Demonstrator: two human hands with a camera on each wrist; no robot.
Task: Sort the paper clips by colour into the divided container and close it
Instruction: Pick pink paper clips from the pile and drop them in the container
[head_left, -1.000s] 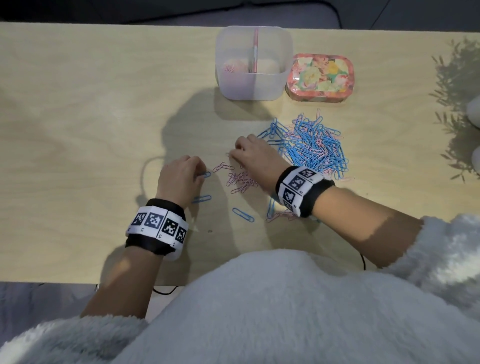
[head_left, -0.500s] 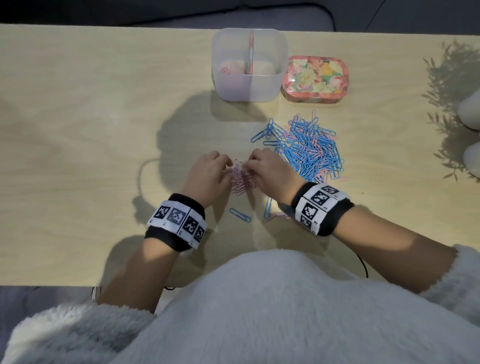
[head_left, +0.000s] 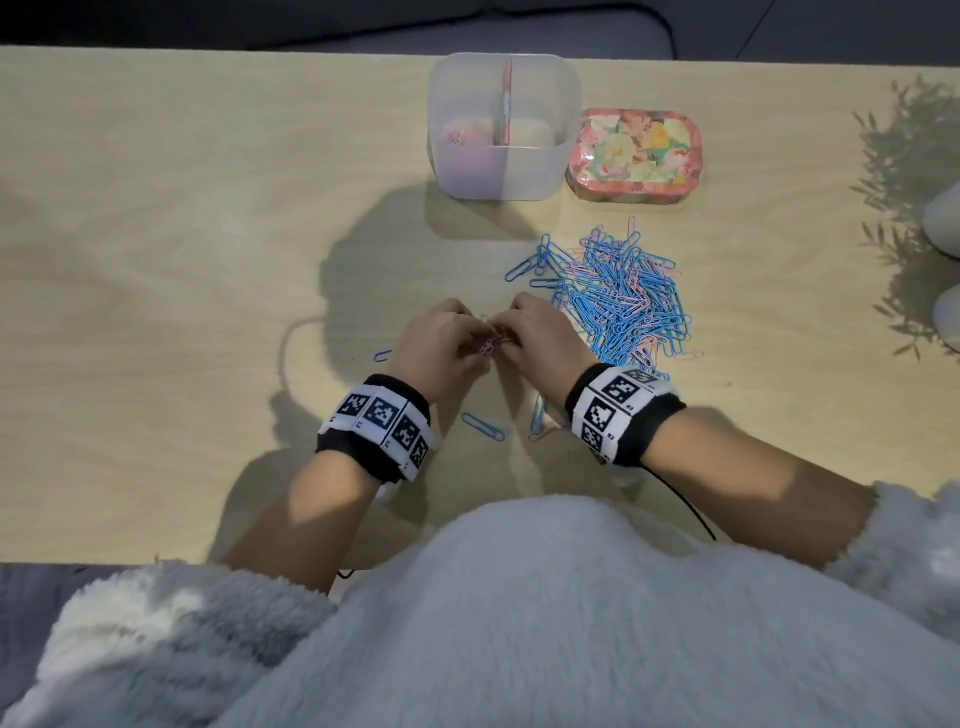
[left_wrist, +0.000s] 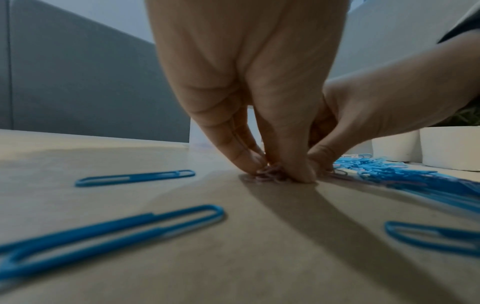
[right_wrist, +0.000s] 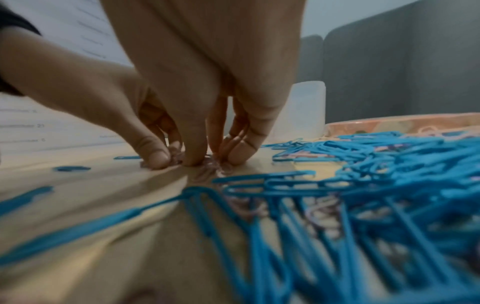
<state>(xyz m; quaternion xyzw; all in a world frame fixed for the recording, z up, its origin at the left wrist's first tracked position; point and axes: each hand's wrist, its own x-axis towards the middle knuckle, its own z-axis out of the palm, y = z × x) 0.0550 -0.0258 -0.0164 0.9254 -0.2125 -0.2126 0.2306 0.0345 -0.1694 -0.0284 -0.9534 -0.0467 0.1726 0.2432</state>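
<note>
A small bunch of pink paper clips lies on the wooden table between my two hands. My left hand and right hand meet over it, curled fingertips pinching the bunch from both sides against the table. A large pile of blue clips with a few pink ones mixed in lies just right of my right hand. The clear divided container stands open at the back, with pink clips in its left compartment. Its floral lid lies to its right.
Loose blue clips lie near my wrists: one between them, one left of my left hand, and some under my right wrist. White pots stand at the table's right edge.
My left hand moved right and my right hand drew back, so both met. The scattered pink clips are now gathered into one bunch between the fingertips.
</note>
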